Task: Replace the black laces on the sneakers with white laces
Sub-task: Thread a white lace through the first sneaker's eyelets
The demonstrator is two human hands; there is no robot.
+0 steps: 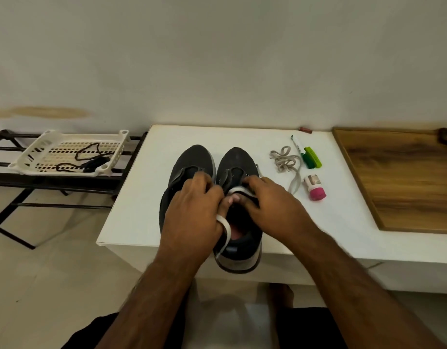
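Left hand (192, 212) pinches white lace (226, 235) | right sneaker (238, 172) heel overhangs table (131, 210) edge

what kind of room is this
Probably a home entryway or utility corner: a black shoe rack against a plain wall, a tiled floor, and sneakers on a low white table.

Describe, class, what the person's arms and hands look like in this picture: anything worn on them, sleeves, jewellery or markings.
Both forearms are bare up to the bottom edge of the picture, with no sleeves showing. The left hand and right hand wear no gloves, and no rings, watch or bracelet can be seen. The forearms have visible hair. No markings show.
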